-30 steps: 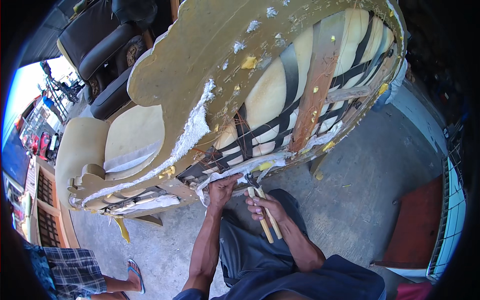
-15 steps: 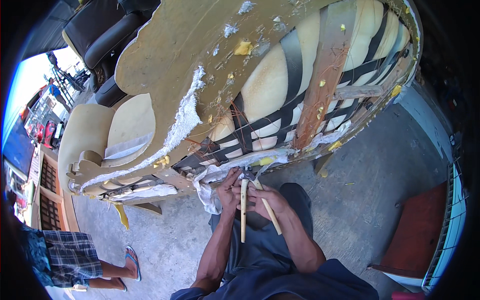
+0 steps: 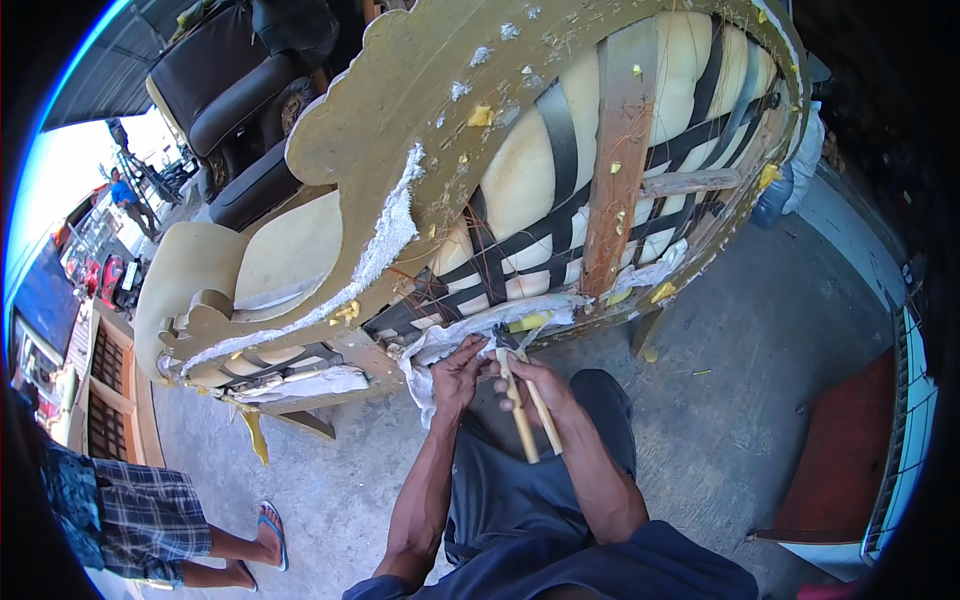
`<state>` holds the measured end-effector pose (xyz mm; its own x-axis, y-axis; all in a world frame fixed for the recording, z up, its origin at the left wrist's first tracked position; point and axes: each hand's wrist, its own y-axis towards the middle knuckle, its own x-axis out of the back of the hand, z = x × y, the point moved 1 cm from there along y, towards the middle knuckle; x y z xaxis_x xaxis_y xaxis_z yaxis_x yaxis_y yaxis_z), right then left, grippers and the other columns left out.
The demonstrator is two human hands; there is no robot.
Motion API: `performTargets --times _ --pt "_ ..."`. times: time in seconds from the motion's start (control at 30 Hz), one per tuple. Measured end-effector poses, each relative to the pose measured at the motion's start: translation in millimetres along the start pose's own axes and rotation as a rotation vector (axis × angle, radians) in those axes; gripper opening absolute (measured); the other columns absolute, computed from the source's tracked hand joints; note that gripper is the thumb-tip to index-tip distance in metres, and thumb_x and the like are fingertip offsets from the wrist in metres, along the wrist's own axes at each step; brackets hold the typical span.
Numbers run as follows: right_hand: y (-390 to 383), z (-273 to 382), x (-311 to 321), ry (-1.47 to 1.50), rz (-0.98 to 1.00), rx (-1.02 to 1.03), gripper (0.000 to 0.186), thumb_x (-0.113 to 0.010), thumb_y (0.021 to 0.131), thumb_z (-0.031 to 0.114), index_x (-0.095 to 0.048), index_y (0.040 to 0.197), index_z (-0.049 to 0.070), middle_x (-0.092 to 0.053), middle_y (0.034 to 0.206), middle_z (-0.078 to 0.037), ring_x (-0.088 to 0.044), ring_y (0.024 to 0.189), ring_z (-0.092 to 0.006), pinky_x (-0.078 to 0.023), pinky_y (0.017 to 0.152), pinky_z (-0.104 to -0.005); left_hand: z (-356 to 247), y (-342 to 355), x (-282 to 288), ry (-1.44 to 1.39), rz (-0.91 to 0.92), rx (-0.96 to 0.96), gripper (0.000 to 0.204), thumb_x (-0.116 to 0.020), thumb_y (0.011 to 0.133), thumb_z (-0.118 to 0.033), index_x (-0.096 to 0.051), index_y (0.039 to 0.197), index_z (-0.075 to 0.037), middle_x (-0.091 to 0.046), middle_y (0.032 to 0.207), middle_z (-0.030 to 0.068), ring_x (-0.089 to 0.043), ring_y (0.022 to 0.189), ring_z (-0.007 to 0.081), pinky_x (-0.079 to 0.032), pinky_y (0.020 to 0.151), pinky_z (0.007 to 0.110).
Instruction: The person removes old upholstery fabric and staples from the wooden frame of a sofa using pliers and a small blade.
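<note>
Two slim pale wooden handles (image 3: 523,418) run down from my right hand (image 3: 537,385), which is closed around their upper part. Dark metal (image 3: 506,338) shows at their top; whether they form one pincer-like tool or two separate tools, I cannot tell. My left hand (image 3: 458,373) is closed beside it, its fingertips together against the loose white cloth (image 3: 425,352) along the sofa frame's lower edge. What those fingers pinch is hidden. The upturned sofa frame (image 3: 365,120) is tan, with torn white padding, black webbing straps (image 3: 495,262) and cream foam behind them.
A brown wooden brace (image 3: 612,180) crosses the webbing, near tangled reddish strings. Stubby wooden legs (image 3: 648,335) stick out below. At the lower left stands a person in plaid shorts (image 3: 150,510). Dark armchairs (image 3: 215,85) stand behind, and a reddish-brown panel (image 3: 840,460) lies at right.
The sofa sits slightly differently in view as my head has shifted. The two handles have swung closer together, their lower ends moving right and up. Both hands stay at the frame's lower edge.
</note>
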<state>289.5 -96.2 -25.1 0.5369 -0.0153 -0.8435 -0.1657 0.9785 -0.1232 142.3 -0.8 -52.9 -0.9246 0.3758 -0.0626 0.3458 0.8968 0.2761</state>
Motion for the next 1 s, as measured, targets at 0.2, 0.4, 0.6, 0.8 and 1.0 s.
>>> performTargets --times 0.2,0.4,0.6,0.8,1.0 --pt "7 -12 13 -1.293 -0.356 0.392 0.029 -0.054 0.101 0.014 -0.053 0.127 0.001 -0.064 0.085 -0.017 -0.066 0.079 -0.0346 -0.054 0.068 -0.0439 -5 8 8 0.221 0.010 -0.006 0.022 -0.070 0.094 -0.007 -0.075 0.115 -0.001 -0.070 0.124 0.0120 -0.060 0.121 0.0187 -0.046 0.102 0.031" --pt "19 9 42 -1.697 -0.335 0.682 0.029 -0.058 0.095 0.011 -0.050 0.121 -0.001 -0.064 0.101 -0.030 -0.062 0.097 -0.0507 -0.050 0.078 -0.0566 -13 -3 3 0.310 -0.071 -0.071 0.024 -0.067 0.097 -0.013 -0.074 0.117 -0.002 -0.072 0.117 0.0115 -0.064 0.110 0.0167 -0.050 0.095 0.030" --pt "4 -32 15 -1.401 -0.486 0.492 0.028 -0.059 0.098 0.017 -0.052 0.120 0.001 -0.065 0.091 -0.022 -0.068 0.085 -0.0357 -0.054 0.070 -0.0447 -32 -13 -6 0.352 -0.176 0.059 0.031 -0.065 0.099 -0.026 -0.072 0.120 -0.005 -0.077 0.091 0.0101 -0.069 0.083 0.0138 -0.053 0.077 0.030" --pt "-30 1 20 -0.757 -0.207 -0.050 0.042 -0.064 0.099 0.016 -0.055 0.139 0.010 -0.062 0.120 -0.007 -0.062 0.110 -0.0189 -0.059 0.082 -0.0399 -27 -2 -38 0.276 -0.112 0.033 0.033 -0.061 0.102 -0.023 -0.068 0.125 -0.001 -0.074 0.084 0.0085 -0.065 0.073 0.0114 -0.053 0.071 0.029" --pt "-35 11 15 -0.440 -0.111 -0.022 0.050 -0.064 0.099 0.023 -0.048 0.144 0.007 -0.055 0.133 -0.009 -0.058 0.121 -0.0272 -0.049 0.099 -0.0543 4 0 -43 0.224 -0.065 -0.043 0.031 -0.057 0.103 -0.014 -0.065 0.131 -0.003 -0.068 0.083 0.0006 -0.056 0.070 0.0047 -0.049 0.063 0.023"
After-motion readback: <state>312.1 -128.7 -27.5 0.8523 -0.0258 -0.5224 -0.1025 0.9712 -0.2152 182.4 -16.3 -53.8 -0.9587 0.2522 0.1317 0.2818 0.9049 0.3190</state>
